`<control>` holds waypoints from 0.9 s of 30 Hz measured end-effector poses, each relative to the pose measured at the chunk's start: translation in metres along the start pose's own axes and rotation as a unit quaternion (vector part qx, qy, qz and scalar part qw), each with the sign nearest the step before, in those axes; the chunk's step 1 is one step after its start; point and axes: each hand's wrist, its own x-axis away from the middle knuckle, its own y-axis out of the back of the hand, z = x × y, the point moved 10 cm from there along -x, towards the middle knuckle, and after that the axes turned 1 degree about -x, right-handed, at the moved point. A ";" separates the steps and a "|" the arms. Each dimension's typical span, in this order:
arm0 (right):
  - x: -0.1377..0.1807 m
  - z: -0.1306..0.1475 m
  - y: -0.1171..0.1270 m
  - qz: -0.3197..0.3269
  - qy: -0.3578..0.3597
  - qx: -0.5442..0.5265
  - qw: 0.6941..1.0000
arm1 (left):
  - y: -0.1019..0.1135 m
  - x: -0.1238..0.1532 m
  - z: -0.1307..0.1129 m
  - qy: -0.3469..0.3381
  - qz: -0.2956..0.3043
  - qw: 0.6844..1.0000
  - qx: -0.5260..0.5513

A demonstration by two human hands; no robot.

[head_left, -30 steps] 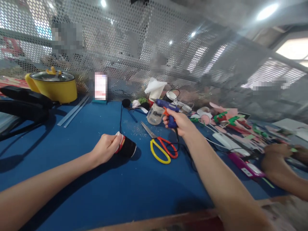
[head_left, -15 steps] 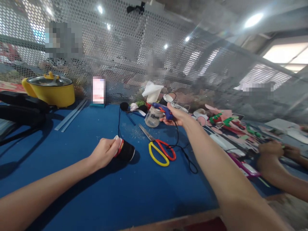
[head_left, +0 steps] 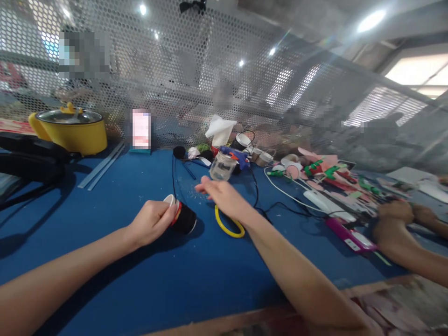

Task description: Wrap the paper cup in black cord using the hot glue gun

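Observation:
My left hand is closed on the rim of a paper cup, tilted on its side just above or on the table. Black yarn wraps much of the cup, leaving a red band and white rim showing. From it a black strand runs back to a ball of black yarn. My right hand is empty, its fingers stretched loosely toward the cup. Beneath that hand lie scissors, mostly hidden except a yellow handle loop. A blue glue gun rests at the clear jar.
On the left stand a yellow pot and a black device. A phone leans near the mesh screen. Cords, a purple power strip and craft pieces spread over the right side. Another person's hands work there.
My right hand has let go of the glue gun, leaving it at the jar, and has come left and nearer over the scissors. My left hand keeps the cup in almost the same place.

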 end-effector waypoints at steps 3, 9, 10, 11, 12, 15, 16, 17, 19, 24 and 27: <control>0.004 -0.003 -0.048 0.096 -0.025 -0.111 0.989 | -0.002 0.004 -0.024 -0.103 0.013 0.994 -0.019; 0.016 0.013 -0.070 0.153 -0.044 -0.331 0.930 | -0.011 0.009 -0.040 -0.157 0.056 0.986 -0.010; 0.016 0.013 -0.068 0.141 -0.050 -0.365 0.919 | -0.012 0.008 -0.039 -0.144 0.065 0.987 -0.002; 0.016 0.012 -0.066 0.126 -0.057 -0.393 0.909 | -0.014 0.008 -0.036 -0.124 0.074 0.989 0.011; 0.015 0.011 -0.064 0.109 -0.060 -0.413 0.902 | -0.015 0.006 -0.031 -0.091 0.083 0.992 0.029; 0.011 0.006 -0.048 0.040 -0.040 -0.419 0.906 | -0.021 0.004 -0.001 0.076 0.094 0.986 0.118; 0.010 0.004 -0.041 0.015 -0.028 -0.413 0.910 | -0.023 0.006 0.011 0.142 0.090 0.974 0.152; 0.010 0.003 -0.035 -0.007 -0.017 -0.407 0.913 | -0.026 0.009 0.022 0.203 0.083 0.958 0.185; 0.010 0.000 -0.025 -0.038 -0.003 -0.398 0.917 | -0.029 0.013 0.038 0.283 0.066 0.927 0.236; 0.014 -0.002 -0.014 -0.073 0.019 -0.370 0.926 | -0.037 0.019 0.052 0.350 0.048 0.882 0.312; 0.014 -0.005 -0.011 -0.087 0.017 -0.342 0.936 | -0.038 0.020 0.051 0.353 0.053 0.880 0.312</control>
